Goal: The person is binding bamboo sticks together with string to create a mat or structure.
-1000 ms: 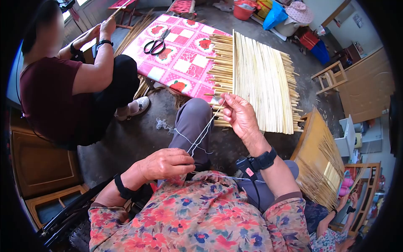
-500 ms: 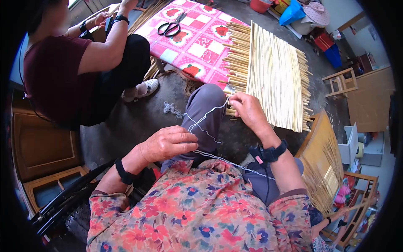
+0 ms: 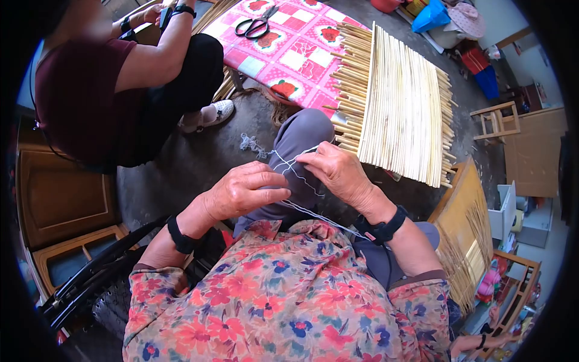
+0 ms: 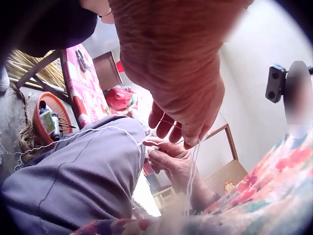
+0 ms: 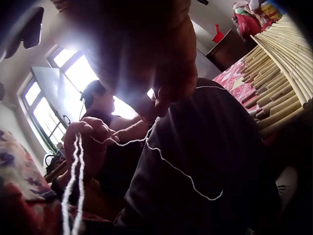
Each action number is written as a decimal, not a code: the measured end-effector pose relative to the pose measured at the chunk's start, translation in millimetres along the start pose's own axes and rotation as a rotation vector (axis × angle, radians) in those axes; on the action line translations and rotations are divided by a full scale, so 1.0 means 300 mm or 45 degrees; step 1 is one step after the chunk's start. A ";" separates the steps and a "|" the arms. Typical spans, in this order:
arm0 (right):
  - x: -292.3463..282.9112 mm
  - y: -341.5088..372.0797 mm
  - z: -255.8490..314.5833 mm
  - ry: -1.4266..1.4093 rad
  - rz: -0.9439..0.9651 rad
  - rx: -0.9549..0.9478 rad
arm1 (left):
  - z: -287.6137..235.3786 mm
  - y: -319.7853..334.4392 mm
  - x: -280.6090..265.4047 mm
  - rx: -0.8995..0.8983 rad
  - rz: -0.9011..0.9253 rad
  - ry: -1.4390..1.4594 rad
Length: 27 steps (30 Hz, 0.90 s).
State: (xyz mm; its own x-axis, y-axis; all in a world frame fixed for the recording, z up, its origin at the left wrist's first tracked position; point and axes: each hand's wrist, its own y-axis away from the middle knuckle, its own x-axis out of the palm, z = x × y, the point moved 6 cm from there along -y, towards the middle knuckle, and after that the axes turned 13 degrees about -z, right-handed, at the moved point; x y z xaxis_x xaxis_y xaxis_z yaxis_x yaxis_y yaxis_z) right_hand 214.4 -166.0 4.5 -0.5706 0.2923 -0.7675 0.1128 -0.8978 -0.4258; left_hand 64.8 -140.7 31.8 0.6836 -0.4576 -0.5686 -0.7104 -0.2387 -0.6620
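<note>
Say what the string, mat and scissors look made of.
String: matt white yarn, perhaps cotton; twisted strands show.
Mat: probably reed or similar stalks, smooth and straw-coloured; round ends show.
Scissors: likely metal blades, by their grey; black handles perhaps plastic, finish unclear.

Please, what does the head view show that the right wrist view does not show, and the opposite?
Only the head view: the black scissors on the pink tablecloth.
Only the right wrist view: the bright window panes and a small red scoop.
Both: the white string, the left hand, the right hand and the stick mat.
</note>
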 end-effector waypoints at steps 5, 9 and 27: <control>0.016 -0.032 0.031 0.117 -0.038 -0.092 | -0.005 -0.013 -0.026 0.024 -0.030 -0.033; 0.013 -0.037 0.028 0.104 -0.050 -0.148 | -0.012 -0.026 -0.039 0.015 -0.021 0.000; -0.076 0.048 -0.046 0.254 -0.213 -0.159 | -0.002 0.053 0.048 -0.061 0.110 0.085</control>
State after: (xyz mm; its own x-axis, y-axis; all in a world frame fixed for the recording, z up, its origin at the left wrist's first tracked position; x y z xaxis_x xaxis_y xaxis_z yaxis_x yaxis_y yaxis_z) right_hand 240.2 -181.0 9.2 -0.4200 0.5028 -0.7555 0.1371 -0.7878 -0.6005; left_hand 63.2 -151.6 13.5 0.6079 -0.5338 -0.5878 -0.7745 -0.2357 -0.5870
